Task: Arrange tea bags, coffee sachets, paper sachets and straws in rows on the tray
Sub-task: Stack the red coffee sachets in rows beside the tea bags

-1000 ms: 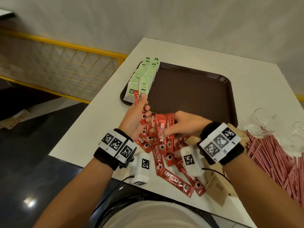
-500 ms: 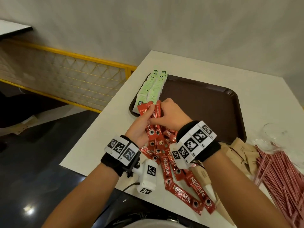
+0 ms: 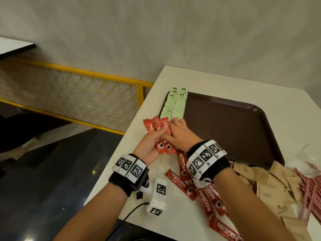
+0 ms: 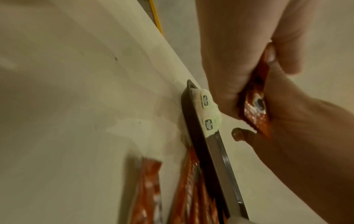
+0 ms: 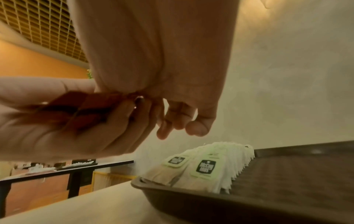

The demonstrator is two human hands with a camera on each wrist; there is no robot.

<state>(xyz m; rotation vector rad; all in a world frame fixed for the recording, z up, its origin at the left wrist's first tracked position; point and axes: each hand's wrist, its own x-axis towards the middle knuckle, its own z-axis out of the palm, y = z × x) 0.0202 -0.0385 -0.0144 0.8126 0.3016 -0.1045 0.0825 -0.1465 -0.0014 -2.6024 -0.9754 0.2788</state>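
Loose coffee sachets (image 3: 205, 200) lie nearest on the worktop (image 3: 175, 221), with paper sachets (image 3: 271, 186) and straws (image 3: 311, 193) to their right. Above them the left hand (image 3: 150, 146) clasps a fanned bundle of sachets (image 3: 157, 126), and the right hand (image 3: 180, 134) pinches its edge. Best to square the ends, then lay it on the tray (image 3: 225, 129) beside the tea bags (image 3: 174, 106), parallel.

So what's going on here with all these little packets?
A person is sorting drink supplies onto a brown tray. Green tea bags already stand in two rows along its left edge. Both hands, left hand and right hand, are holding a bundle of red Nescafe sachets just beside the tray. More red sachets, brown paper sachets and straws lie loose on the table.
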